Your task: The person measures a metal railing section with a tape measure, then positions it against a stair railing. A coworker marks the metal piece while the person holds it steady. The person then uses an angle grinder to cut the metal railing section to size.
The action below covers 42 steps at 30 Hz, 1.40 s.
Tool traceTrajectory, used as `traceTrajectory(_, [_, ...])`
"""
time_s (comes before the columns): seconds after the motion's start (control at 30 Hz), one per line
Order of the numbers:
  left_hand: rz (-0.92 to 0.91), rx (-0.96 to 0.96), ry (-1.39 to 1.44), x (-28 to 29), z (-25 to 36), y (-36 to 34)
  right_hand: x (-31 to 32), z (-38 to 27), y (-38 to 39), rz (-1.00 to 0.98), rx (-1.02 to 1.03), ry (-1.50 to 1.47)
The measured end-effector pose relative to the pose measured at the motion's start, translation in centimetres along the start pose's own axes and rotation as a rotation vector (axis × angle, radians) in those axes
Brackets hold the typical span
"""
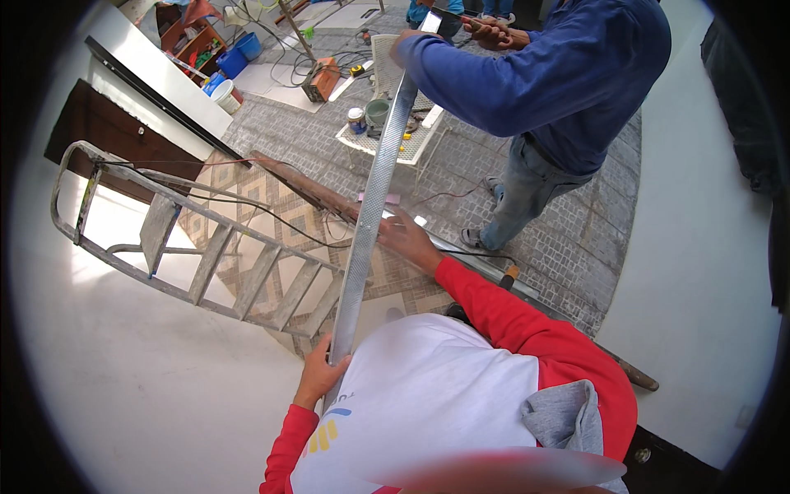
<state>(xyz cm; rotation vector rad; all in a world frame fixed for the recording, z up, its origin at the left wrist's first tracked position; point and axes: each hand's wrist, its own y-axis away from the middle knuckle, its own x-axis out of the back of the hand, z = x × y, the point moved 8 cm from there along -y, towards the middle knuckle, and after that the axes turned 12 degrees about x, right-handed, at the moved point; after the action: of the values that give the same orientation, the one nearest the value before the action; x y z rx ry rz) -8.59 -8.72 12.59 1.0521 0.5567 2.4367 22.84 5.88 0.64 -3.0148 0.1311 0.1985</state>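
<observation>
A long perforated metal channel point(378, 183) slants up and away from my torso. My left hand point(322, 372) is closed around its near end, thumb over the edge. Farther up, my right hand point(406, 239) is at the channel's right side, its fingertips against the edge and partly hidden by it. At the far end a person in a blue sweatshirt point(527, 78) has one hand point(403, 45) by the channel and holds a dark, long tool in the other point(496, 34); its kind is unclear.
An aluminium stepladder point(216, 255) leans at the left. Behind the channel stands a white mesh table point(350, 132) with a cup and jar. An orange machine point(321, 80), cables, a white bucket point(226, 96) and blue bins point(233, 62) lie beyond. White walls point(675, 239) flank both sides.
</observation>
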Motion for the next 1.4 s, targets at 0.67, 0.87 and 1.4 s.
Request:
traceTrajectory(0.67, [0.017,-0.018,0.015,-1.5,0.9,0.1,0.9,-0.7,0.3,0.023,-0.045,-0.056])
traceTrajectory(0.87, [-0.004,-0.006,0.028,-1.5,0.9,0.1,1.8,-2.1,0.5,0.046,-0.046,-0.033])
traceTrajectory(1.4, [-0.029,-0.006,0.069,-1.4,-1.4,-0.8,1.9,-3.9,0.5,0.046,-0.054,0.020])
